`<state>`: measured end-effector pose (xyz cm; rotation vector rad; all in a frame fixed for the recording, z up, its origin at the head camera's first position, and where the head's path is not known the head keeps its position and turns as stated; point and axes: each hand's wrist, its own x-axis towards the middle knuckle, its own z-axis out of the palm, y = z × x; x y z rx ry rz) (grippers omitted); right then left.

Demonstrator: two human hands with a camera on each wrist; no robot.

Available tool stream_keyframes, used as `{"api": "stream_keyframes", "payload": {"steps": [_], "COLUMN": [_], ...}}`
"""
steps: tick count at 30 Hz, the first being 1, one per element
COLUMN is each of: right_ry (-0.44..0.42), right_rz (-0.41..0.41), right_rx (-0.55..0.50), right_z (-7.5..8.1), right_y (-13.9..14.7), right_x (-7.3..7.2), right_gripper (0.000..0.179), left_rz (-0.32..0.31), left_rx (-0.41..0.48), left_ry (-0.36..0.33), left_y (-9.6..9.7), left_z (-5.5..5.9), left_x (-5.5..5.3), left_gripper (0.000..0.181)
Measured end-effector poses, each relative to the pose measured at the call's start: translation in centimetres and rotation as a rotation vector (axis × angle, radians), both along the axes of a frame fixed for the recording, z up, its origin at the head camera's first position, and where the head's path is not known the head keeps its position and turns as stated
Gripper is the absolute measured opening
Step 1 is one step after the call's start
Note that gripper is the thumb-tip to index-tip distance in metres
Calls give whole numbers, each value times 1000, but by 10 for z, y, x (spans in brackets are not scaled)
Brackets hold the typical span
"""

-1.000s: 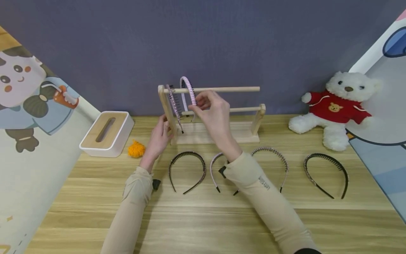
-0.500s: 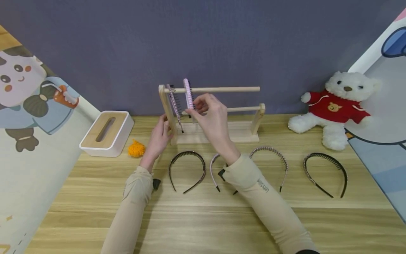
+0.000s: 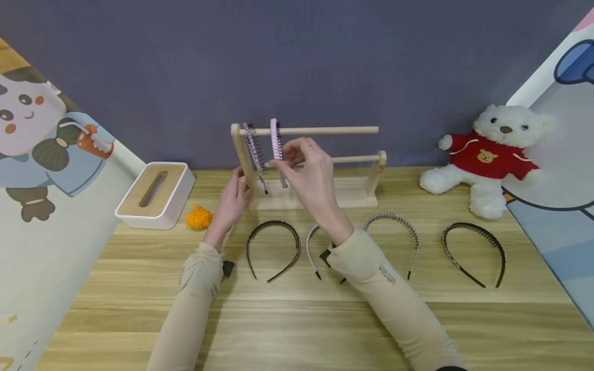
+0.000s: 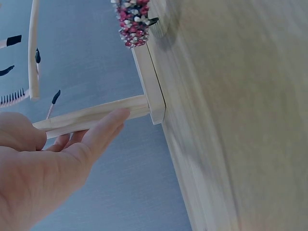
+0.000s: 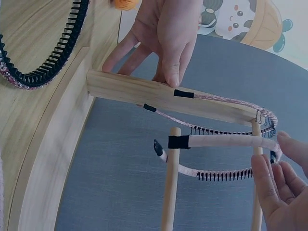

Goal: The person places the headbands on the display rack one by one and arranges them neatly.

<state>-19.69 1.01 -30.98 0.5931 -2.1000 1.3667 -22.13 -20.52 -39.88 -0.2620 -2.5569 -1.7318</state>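
My left hand [image 3: 232,201] holds the left post [image 4: 91,114] of a wooden rack [image 3: 274,201], fingers on one side and thumb on the other. A patterned headband [image 3: 254,147] with comb teeth hangs over the upper rod beside that post. Just right of it, a pink headband [image 3: 276,136] sits over the same rod, and my right hand [image 3: 313,175] pinches it between thumb and fingers. In the right wrist view, the black-tipped ends of the pink headband [image 5: 221,140] reach past the lower rod [image 5: 171,187].
Several headbands lie on the table before the rack: a black one [image 3: 297,247], a pale one [image 3: 310,255] partly under my right sleeve, a beaded one [image 3: 414,237] and a dark one [image 3: 501,252]. Left are a tissue box [image 3: 178,198] and orange ball [image 3: 199,217]; right, a teddy bear [image 3: 484,154].
My right hand has turned the pink headband from slanted to nearly edge-on and lowered it a little onto the upper rod. My left hand stays at the post.
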Motion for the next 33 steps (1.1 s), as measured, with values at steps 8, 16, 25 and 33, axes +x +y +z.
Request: {"api": "stream_keyframes", "payload": {"steps": [8,16,25,33], "right_ry": [-10,-23,-2,-4], "right_rz": [17,19,-17,-83], "right_rx": [7,29,62,140], "right_z": [4,12,16,14], "right_y": [7,25,64,103], "right_x": [12,24,33,38], "right_gripper": [31,33,28,29], "left_rz": [-6,5,1,10], "left_rx": [20,-10,-11,-27], "left_ry": [-15,-1,5,11], "left_y": [-2,-4,-1,0], "left_z": [0,-1,0,0], "left_x": [2,3,1,0], "left_gripper": [56,57,56,54]}}
